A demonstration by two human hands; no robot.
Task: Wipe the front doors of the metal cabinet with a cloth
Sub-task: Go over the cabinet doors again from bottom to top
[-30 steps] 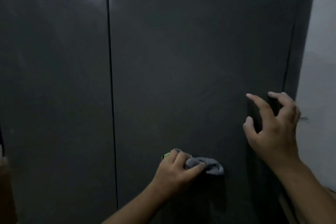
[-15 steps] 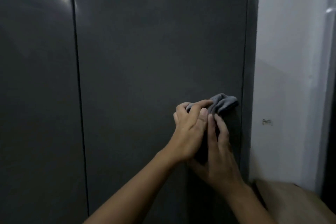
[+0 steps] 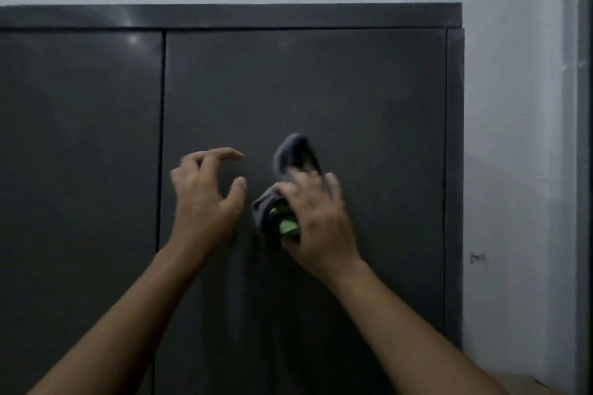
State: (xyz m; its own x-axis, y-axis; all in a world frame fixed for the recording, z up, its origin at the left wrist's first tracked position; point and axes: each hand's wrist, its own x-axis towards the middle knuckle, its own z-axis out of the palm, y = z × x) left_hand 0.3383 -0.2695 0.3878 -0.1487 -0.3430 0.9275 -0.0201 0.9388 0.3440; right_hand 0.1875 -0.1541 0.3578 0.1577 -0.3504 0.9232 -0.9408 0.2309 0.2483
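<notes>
A dark grey metal cabinet fills the view, its right door (image 3: pixel 369 99) and left door (image 3: pixel 80 154) parted by a vertical seam. My right hand (image 3: pixel 316 218) holds a grey cloth (image 3: pixel 290 157) with a green patch against the middle of the right door; part of the cloth is bunched under my fingers. My left hand (image 3: pixel 205 199) hovers just left of the cloth with fingers loosely curved and spread, holding nothing.
A pale wall (image 3: pixel 513 106) runs behind and to the right of the cabinet. A frame edge (image 3: pixel 577 42) shows at the far right. The cabinet's top rim (image 3: pixel 231 16) is in view.
The cloth passed from my left hand to my right hand. My left hand let go and drew away to the left. The view tilted up, showing the cabinet's top.
</notes>
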